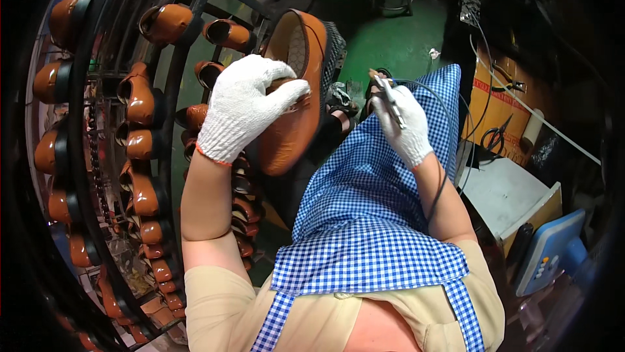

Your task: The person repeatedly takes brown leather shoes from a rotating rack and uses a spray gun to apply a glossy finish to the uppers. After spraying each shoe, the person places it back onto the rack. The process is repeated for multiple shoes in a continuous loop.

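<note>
A brown leather shoe point(298, 132) with a black patterned sole hangs tilted on the left, its toe toward me and its opening away. My left hand point(250, 101), in a white knit glove, is closed on the upper, with thumb and fingers pinching around the middle of the shoe. What lies under the fingers is partly hidden. Off to the right, apart from the shoe, my right hand point(407, 121), also gloved, is wrapped round a slim silvery pen-like tool point(390, 101). Its brownish tip points up and away, and a thin dark cable point(426, 86) runs from it.
A black metal rack point(174, 91) with many rows of brown shoes point(140, 101) stands close on the left. To the right are an orange-brown carton point(501, 114), pliers point(514, 85), a white panel point(501, 179) and a blue device point(553, 248). Green floor point(371, 46) shows ahead.
</note>
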Action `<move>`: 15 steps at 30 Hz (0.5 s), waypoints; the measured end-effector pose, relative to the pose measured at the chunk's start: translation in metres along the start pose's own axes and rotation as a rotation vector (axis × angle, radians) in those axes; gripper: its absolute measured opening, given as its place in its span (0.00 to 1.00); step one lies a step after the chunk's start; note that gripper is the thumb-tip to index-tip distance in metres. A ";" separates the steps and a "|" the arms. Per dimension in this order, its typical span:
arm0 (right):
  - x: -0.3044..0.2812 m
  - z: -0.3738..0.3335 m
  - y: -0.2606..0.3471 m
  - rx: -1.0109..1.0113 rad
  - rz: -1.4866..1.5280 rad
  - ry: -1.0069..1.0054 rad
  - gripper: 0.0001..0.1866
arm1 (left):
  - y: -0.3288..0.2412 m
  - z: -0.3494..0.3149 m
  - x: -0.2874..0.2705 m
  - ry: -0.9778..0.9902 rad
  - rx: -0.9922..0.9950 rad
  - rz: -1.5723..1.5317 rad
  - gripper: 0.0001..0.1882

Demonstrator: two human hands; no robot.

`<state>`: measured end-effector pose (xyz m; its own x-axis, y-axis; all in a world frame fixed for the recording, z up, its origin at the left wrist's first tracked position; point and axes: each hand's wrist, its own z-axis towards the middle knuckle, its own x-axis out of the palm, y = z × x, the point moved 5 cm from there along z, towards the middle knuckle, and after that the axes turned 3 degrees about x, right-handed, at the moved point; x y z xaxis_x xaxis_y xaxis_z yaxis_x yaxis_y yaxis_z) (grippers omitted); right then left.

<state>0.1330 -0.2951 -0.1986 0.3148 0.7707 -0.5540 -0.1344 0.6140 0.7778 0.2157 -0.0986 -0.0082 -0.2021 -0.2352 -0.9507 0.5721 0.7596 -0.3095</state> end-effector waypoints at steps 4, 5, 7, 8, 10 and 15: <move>0.039 0.005 0.010 -0.003 0.016 0.086 0.10 | 0.009 -0.007 -0.006 0.032 0.054 -0.116 0.07; 0.048 0.005 0.014 0.018 0.144 0.113 0.10 | 0.015 -0.012 -0.006 0.020 -0.010 -0.193 0.06; 0.057 0.000 0.019 -0.023 0.114 0.131 0.10 | 0.024 -0.018 -0.006 0.035 -0.165 -0.401 0.05; 0.062 -0.002 0.021 -0.050 0.141 0.147 0.10 | 0.026 -0.020 -0.005 0.047 -0.157 -0.421 0.05; 0.056 -0.006 0.022 -0.054 0.267 0.131 0.10 | 0.032 -0.027 0.003 0.066 -0.145 -0.465 0.05; -0.004 -0.012 0.018 0.153 0.363 -0.073 0.09 | -0.001 -0.013 0.001 0.027 0.099 -0.022 0.08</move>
<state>0.1178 -0.2852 -0.1856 0.3394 0.9152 -0.2171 -0.1091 0.2676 0.9573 0.2043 -0.0917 -0.0083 -0.2363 -0.2338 -0.9431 0.6429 0.6902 -0.3322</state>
